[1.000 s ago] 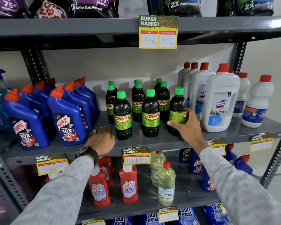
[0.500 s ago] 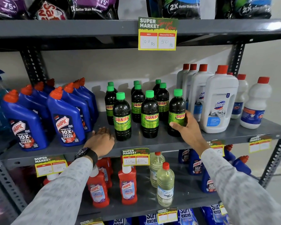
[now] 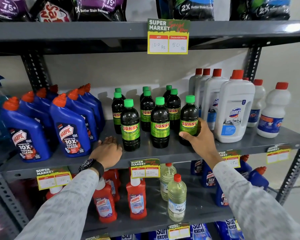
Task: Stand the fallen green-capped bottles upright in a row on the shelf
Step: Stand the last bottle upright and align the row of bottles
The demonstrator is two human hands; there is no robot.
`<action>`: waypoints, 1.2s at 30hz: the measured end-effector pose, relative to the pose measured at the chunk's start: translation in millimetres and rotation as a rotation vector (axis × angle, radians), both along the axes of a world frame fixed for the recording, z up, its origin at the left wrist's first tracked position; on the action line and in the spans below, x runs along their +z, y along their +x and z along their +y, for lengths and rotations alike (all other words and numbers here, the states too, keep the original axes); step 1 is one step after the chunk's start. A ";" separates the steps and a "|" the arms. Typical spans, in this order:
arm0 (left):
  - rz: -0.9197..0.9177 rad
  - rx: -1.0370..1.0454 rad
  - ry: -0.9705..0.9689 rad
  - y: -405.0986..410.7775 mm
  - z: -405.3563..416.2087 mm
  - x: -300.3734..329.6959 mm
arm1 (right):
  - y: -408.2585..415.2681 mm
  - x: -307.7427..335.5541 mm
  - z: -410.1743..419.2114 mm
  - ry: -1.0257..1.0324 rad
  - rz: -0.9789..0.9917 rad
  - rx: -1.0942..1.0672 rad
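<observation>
Several dark green-capped Sunny bottles stand upright on the grey middle shelf [image 3: 171,153]. Three form the front row: the left one [image 3: 130,125], the middle one [image 3: 160,123] and the right one [image 3: 189,116]. More stand behind them [image 3: 146,108]. My right hand [image 3: 200,137] is wrapped around the lower part of the right front bottle, which is upright with its label facing me. My left hand [image 3: 107,151] lies flat, palm down, on the shelf's front edge just left of the left front bottle, holding nothing.
Blue Harpic bottles [image 3: 69,129] crowd the shelf to the left. White red-capped Domex bottles [image 3: 234,108] stand close on the right. A price tag [image 3: 168,37] hangs from the shelf above. Red cleaners [image 3: 136,198] and pale bottles [image 3: 177,200] fill the shelf below.
My right hand has turned the right front bottle, so its Sunny label now faces forward. My left hand has stayed on the shelf edge.
</observation>
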State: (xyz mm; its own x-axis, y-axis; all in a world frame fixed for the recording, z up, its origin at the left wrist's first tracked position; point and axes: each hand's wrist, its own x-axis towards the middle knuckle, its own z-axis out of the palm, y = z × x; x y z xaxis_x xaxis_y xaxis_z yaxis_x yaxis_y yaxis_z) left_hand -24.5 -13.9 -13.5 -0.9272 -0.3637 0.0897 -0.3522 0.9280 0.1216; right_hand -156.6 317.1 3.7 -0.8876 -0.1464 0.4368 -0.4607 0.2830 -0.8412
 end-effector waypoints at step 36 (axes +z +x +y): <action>0.572 -0.118 0.906 25.2 29.5 26.1 | 32.6 4.7 -74.9 0.204 -0.023 0.164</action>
State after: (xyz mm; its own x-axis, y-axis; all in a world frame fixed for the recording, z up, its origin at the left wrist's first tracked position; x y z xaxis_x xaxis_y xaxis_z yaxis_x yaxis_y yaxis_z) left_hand 0.8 15.6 12.5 -0.8666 -0.4236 0.2637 0.0612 0.4344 0.8987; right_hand -123.9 242.2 8.4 -0.8541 -0.3721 0.3633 -0.4957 0.3714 -0.7851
